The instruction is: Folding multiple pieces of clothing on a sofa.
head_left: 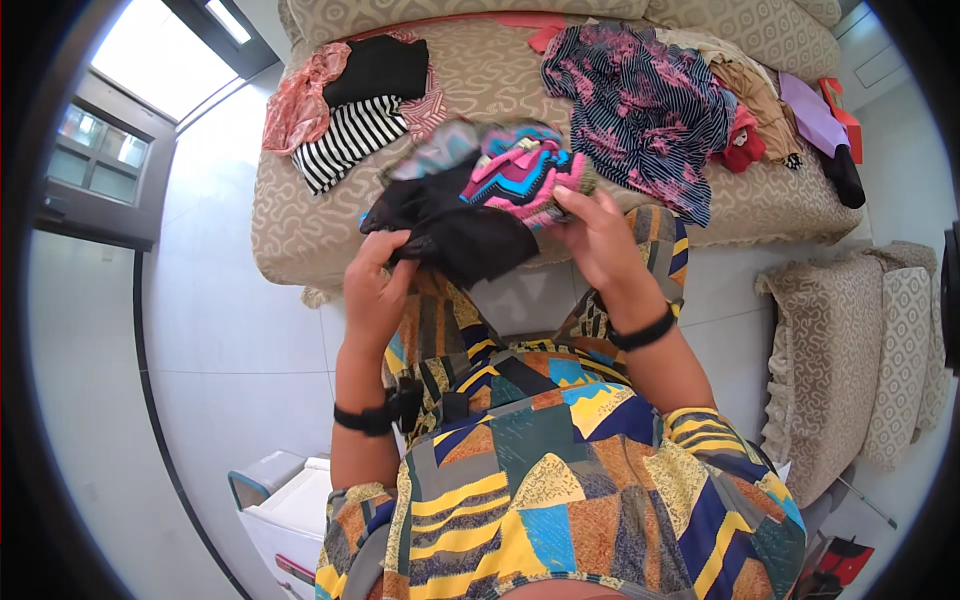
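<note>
Between my two hands hangs a garment, black on its left part with a pink, blue and olive zigzag pattern (520,180) on its right part. My left hand (378,285) pinches the lower left edge of the black cloth (460,225). At the patterned right end, my right hand (598,235) grips the edge between thumb and fingers. The garment is held over my knees, in front of the sofa's edge, and is partly blurred. Just beyond it on the sofa lie a black-and-white striped cloth (345,145) and a navy and pink striped garment (640,115).
A patterned sofa (480,75) spans the far side. On it are a folded black cloth (378,70), a pink cloth (305,95), a tan garment (755,95) and a lilac piece (815,115). A covered armchair (830,340) stands right, a white cabinet (285,520) lower left.
</note>
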Demonstrator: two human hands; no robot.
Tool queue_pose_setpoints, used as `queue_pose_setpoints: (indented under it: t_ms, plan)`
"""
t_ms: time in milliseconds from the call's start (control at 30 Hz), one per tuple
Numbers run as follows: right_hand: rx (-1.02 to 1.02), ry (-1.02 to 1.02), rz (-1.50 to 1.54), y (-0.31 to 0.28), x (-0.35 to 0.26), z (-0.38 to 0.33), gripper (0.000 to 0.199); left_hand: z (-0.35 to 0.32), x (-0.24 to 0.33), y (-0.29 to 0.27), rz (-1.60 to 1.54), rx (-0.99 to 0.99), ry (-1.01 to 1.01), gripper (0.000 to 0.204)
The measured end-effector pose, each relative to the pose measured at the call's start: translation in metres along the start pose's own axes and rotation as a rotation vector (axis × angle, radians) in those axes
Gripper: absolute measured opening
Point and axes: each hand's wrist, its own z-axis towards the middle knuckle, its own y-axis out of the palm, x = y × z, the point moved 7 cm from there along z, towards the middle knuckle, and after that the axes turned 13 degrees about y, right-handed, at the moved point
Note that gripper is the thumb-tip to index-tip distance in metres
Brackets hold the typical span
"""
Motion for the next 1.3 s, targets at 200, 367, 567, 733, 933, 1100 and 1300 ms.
queue_pose_setpoints:
  t_ms: [200, 367, 567, 733, 933, 1100, 1300]
  plan:
    - [-0.095, -0.244, -0.346, 0.034, -0.066, -0.061, 0.026, 0.017, 0.053, -0.031, -0.293, 0.012, -0.021, 0.023]
    - [-0.017, -0.219, -0.125, 0.035, -0.077, -0.030, 0.015, 0.058, 0.041, -0.024, -0.066, 0.036, -0.057, 0.025]
    - [-0.004, -0.491, -0.196, 0.045, -0.113, -0.029, 0.019, 0.100, 0.095, -0.036, 0.380, 0.362, 0.546, 0.032]
    - [-0.033, -0.234, -0.130, 0.022, -0.062, -0.005, 0.030, 0.072, 0.050, -0.014, 0.431, 0.282, 0.432, 0.031]
    - [0.026, 0.153, -0.034, -0.028, 0.037, 0.007, 0.026, 0.015, -0.033, 0.029, 0.249, 0.007, 0.115, 0.028]
    - [0.084, 0.304, 0.016, -0.037, 0.068, -0.016, 0.029, -0.010, -0.034, 0.029, 0.280, -0.062, 0.088, 0.026]
    - [0.049, 0.291, 0.027, -0.029, 0.051, -0.030, 0.031, 0.001, -0.028, 0.017, 0.162, -0.097, -0.017, 0.025]
